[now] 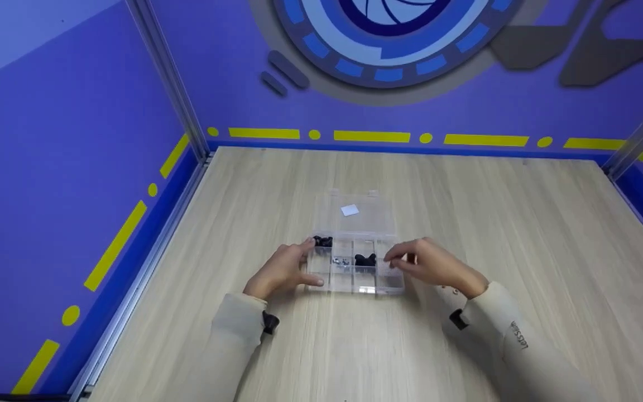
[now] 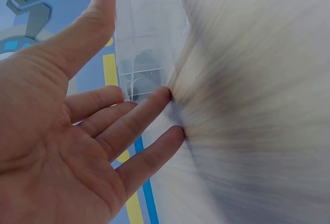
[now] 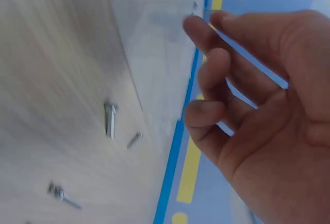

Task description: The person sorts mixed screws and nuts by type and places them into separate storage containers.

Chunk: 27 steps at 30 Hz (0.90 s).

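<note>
Head view, hands [image 1: 282,269] bordering box [image 1: 390,282] (tabletop [image 1: 494,206] around)

Left arm: long, pale off-white left sleeve [image 1: 226,335], loose in cut, creased near the cuff, ending at the wrist. Right arm: matching right sleeve [image 1: 500,324], marked on the forearm with dark lettering [image 1: 518,335], too small to read with certainty. One small black fitting [image 1: 270,322] observed at the left cuff, facing the right edge of the table [image 1: 466,195]; a second black fitting [image 1: 458,319] at the right cuff, facing the table's left edge. Left hand [image 1: 282,269] and right hand [image 1: 438,263]: bare.
</note>
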Motion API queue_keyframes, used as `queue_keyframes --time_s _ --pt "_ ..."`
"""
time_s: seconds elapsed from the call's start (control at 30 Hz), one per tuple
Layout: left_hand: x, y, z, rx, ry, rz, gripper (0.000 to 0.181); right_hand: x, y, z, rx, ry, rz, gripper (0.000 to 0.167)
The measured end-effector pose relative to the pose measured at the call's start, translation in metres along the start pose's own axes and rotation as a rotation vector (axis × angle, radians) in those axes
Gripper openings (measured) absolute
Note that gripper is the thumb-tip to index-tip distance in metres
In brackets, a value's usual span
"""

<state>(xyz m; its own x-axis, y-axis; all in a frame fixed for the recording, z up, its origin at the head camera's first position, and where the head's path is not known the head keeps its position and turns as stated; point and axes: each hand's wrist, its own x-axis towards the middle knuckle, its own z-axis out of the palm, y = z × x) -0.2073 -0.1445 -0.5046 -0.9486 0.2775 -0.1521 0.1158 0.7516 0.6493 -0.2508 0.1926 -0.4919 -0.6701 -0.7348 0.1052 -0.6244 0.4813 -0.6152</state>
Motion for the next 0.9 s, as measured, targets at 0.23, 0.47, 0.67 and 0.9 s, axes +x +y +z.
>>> queue_keyframes --time_s 0.23,0.47,0.67,0.9 --pt "-0.001 0.000 0.000 0.001 0.003 0.001 0.096 -0.004 0.023 -0.020 -0.155 0.222 0.152 0.014" --pt "0.000 0.000 0.000 0.006 -0.001 -0.008 0.098 -0.002 0.034 -0.020 -0.279 0.207 0.274 0.013" --pt "-0.001 -0.001 0.000 0.007 -0.002 -0.013 0.098 0.015 0.037 -0.018 -0.366 0.154 0.281 0.012" --pt "-0.001 -0.001 -0.001 0.012 -0.007 0.005 0.096 0.028 0.040 -0.013 -0.376 0.107 0.277 0.021"
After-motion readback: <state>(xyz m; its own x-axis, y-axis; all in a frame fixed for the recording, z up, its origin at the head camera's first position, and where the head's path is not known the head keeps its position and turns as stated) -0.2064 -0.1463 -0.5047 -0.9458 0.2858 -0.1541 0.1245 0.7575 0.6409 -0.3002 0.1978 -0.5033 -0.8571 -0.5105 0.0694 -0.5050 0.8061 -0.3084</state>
